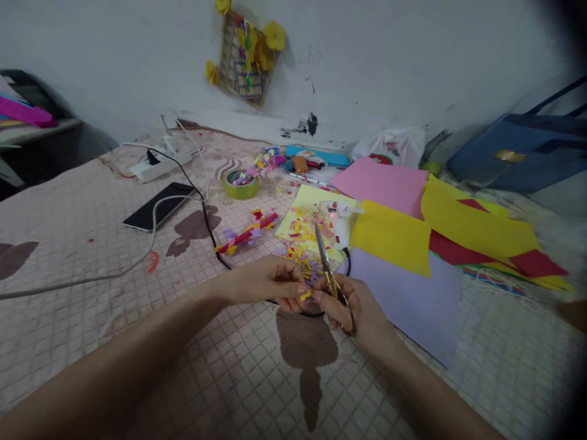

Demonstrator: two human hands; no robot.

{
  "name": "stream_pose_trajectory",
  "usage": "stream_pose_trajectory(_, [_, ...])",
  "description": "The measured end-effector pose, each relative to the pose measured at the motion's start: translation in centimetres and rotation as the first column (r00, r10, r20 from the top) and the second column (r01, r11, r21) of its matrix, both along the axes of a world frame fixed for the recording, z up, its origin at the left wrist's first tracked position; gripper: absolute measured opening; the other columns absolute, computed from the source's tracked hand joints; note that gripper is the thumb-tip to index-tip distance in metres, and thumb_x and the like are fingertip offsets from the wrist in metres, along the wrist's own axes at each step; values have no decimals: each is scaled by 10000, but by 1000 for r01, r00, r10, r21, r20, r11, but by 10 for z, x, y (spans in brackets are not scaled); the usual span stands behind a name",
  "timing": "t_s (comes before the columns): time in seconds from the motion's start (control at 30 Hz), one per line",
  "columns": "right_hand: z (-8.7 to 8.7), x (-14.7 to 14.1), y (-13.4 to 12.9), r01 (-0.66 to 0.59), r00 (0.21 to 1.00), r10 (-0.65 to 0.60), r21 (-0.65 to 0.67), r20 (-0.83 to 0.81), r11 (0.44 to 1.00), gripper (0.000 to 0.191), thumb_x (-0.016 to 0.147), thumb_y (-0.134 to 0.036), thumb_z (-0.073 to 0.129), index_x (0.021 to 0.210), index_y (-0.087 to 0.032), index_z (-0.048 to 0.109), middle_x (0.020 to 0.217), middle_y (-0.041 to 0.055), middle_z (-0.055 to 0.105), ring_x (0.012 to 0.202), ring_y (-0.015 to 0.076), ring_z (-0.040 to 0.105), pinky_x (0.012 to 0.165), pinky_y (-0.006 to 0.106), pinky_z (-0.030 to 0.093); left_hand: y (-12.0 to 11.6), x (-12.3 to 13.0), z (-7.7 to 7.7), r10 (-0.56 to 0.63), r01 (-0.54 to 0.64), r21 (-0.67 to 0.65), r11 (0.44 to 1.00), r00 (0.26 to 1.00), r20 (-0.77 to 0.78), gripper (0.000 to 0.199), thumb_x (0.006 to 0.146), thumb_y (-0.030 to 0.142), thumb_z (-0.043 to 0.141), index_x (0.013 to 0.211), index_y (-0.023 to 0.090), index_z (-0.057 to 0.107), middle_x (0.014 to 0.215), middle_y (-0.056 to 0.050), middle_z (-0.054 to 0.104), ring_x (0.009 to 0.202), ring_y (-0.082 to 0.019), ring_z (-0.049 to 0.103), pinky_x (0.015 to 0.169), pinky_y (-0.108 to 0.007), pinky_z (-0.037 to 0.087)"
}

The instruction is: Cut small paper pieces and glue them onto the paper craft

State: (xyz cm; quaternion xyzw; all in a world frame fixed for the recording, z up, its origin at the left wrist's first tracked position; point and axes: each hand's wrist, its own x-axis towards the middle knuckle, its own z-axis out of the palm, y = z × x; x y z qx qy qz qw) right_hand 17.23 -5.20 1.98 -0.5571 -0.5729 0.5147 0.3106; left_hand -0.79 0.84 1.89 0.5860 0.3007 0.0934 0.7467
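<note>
Between thumb and fingers, my left hand [275, 284] pinches a small yellow paper piece [305, 296]. My right hand [358, 305] holds gold-handled scissors [326, 263], blades pointing up and away; its thumb and fingertip are close to the same yellow piece, and I cannot tell whether they touch it. Just beyond both hands lie many tiny paper scraps [302, 256], spilling from a pale yellow sheet [293, 214]. A white glue gun [340, 223] with a small red light rests on that sheet. Left of the scraps is a red paper stick [250, 233] with coloured bits attached.
Yellow [389, 238], pink [383, 183] and lilac sheets [426, 305] overlap at right. A green tape roll [241, 186], a dark phone [158, 208] and a power strip [158, 166] lie left, with a black cable [208, 226] crossing the cloth. A blue bag [518, 153] stands back right.
</note>
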Motion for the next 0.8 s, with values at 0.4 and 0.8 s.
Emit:
stream_pose_trajectory(0.4, [-3,22,-6,-164,979,155,-64,-130,984,454,841,-577,388,723,-167,544,485,-57,375,441,82,345,427,206,280,10,-9,6,168,-170,8,985,980,109,162,717,243,684,766,113,600,755,-26,681,713,-95,647,690,-211,512])
stream_pose_trajectory(0.8, [3,40,-3,-354,935,353,-180,-35,918,515,798,-650,380,684,-171,531,450,-65,335,408,81,303,411,210,259,16,-18,13,185,-176,-61,982,963,197,130,733,201,673,733,108,582,823,-61,704,797,-126,666,737,-236,519])
